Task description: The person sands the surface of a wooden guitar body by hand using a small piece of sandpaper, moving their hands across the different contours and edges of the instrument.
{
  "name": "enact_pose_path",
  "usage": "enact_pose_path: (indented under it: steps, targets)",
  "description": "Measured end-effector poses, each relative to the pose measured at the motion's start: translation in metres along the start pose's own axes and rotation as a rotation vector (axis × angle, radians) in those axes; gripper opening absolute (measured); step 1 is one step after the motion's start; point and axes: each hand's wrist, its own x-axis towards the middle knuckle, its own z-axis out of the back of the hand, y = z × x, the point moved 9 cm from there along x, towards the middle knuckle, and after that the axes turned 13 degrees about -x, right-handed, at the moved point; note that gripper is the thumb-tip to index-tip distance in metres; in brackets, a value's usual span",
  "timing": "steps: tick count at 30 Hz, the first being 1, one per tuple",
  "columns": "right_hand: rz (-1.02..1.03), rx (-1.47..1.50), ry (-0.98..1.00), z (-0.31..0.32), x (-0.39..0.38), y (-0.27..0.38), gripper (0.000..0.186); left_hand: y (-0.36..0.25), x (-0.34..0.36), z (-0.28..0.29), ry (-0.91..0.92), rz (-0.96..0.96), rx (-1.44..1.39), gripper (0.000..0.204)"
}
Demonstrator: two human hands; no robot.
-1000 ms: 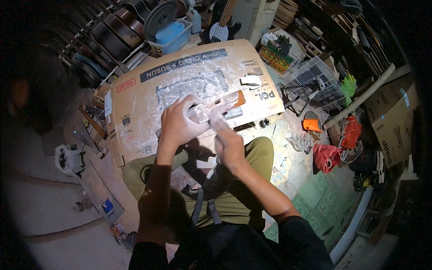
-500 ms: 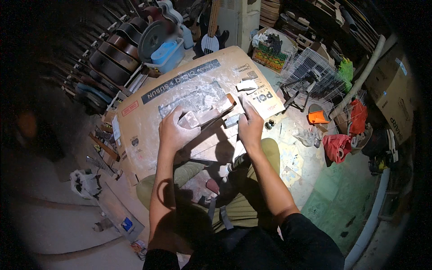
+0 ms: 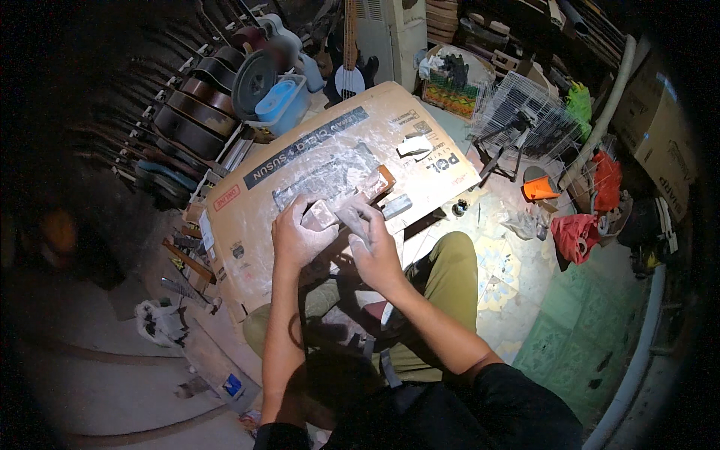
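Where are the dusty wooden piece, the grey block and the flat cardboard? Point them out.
Dusty wooden piece (image 3: 370,186), head view: upper face, near the brown end.
Grey block (image 3: 397,206), head view: middle of its top.
Flat cardboard (image 3: 256,219), head view: bare left part.

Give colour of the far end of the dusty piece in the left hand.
Orange-brown on the far end; seen best in the head view.

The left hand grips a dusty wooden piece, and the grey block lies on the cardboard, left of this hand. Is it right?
Not quite: the head view shows the grey block on the cardboard, right of the left hand. That hand does grip the dusty wooden piece.
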Motion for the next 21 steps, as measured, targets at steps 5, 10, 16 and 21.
enact_pose_path:
  steps: [5, 10, 16, 21]
  targets:
    - [-0.066, -0.256, 0.074, -0.009, -0.006, 0.019, 0.055, 0.003, -0.002, 0.006, 0.004, 0.029, -0.031, 0.047]
    - [0.057, -0.335, 0.036, -0.005, 0.012, 0.031, 0.052, 0.004, -0.006, -0.002, -0.017, 0.053, -0.064, 0.048]
    - [0.022, -0.334, 0.021, -0.004, -0.004, 0.022, 0.055, -0.005, -0.006, 0.000, -0.028, 0.047, -0.049, 0.046]
    - [0.040, -0.390, 0.051, -0.005, -0.009, 0.021, 0.059, 0.000, -0.002, 0.006, -0.033, 0.110, -0.061, 0.046]
